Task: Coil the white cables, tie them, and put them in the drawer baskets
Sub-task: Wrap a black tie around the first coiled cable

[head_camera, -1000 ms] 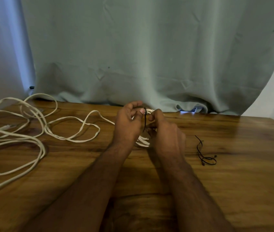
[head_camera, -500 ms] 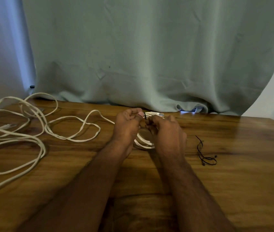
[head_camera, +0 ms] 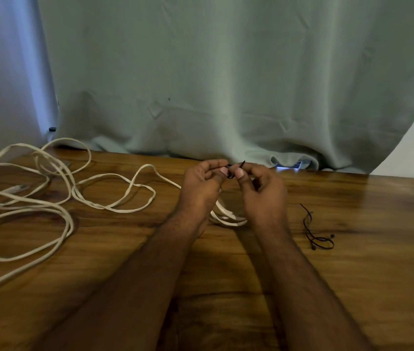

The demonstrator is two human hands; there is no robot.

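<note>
Wooden table (head_camera: 352,287) | left hand (head_camera: 202,188), right hand (head_camera: 261,191) pinch black tie (head_camera: 230,171)

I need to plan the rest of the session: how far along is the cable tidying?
Early. Done: one small white coil is wound, lying under the hands. In hand: left hand and right hand pinch a black tie between them. Left: the long white cable sprawls loose on the table, spare ties wait, and no drawer basket is in view.
</note>
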